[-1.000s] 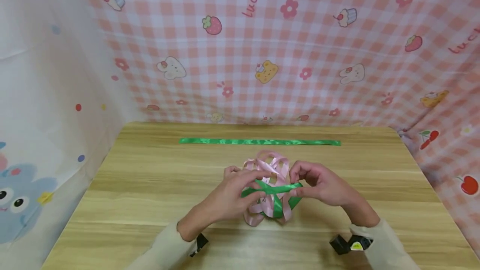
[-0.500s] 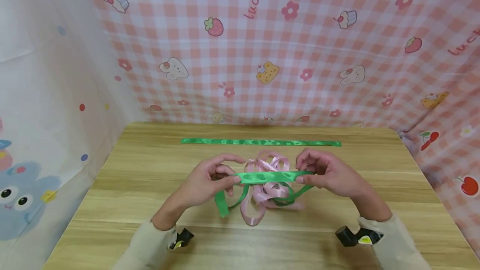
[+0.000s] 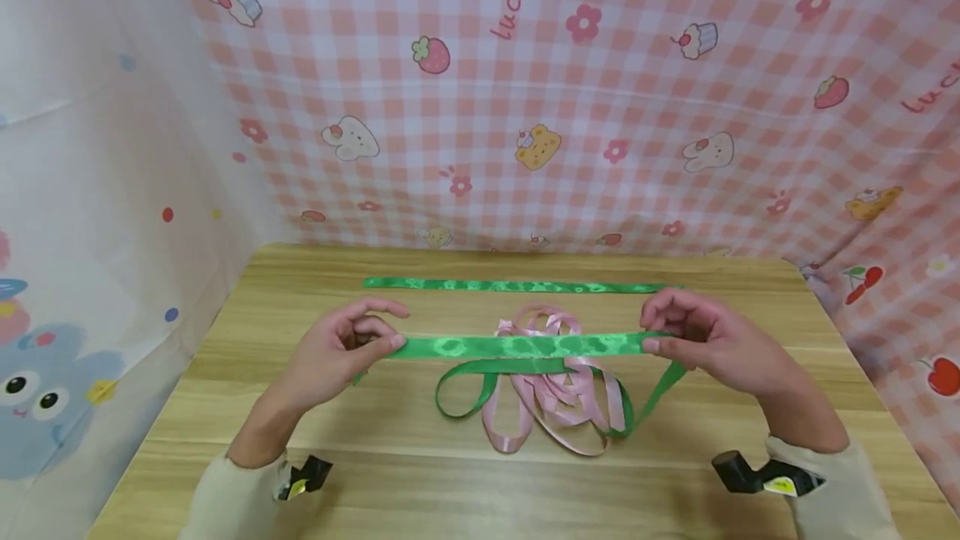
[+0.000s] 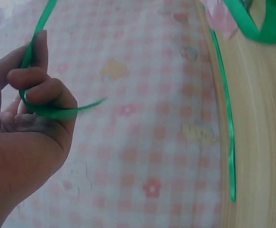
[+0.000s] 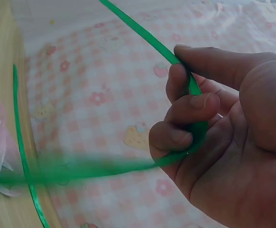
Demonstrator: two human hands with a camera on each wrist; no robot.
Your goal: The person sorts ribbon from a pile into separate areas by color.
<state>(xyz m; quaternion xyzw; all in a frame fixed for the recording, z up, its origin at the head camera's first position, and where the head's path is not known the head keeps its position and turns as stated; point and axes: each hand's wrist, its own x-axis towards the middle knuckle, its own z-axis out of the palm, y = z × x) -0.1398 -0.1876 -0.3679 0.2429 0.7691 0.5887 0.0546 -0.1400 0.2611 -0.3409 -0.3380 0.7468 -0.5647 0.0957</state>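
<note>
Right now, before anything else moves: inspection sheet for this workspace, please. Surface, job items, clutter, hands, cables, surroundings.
Surface: wood-grain table.
Job items: held green ribbon, stretched straight between both hands; flat green ribbon, laid out along the table's far side.
Clutter: pink ribbon, loosely heaped; a green length loops over it, tangling can't be judged.
Left hand: pinches the held ribbon, fingers curled.
Right hand: same, at the other side.
Cables: nothing seen.
Surroundings: pink checked cloth behind, white printed cloth at left; black devices on both wrists.
</note>
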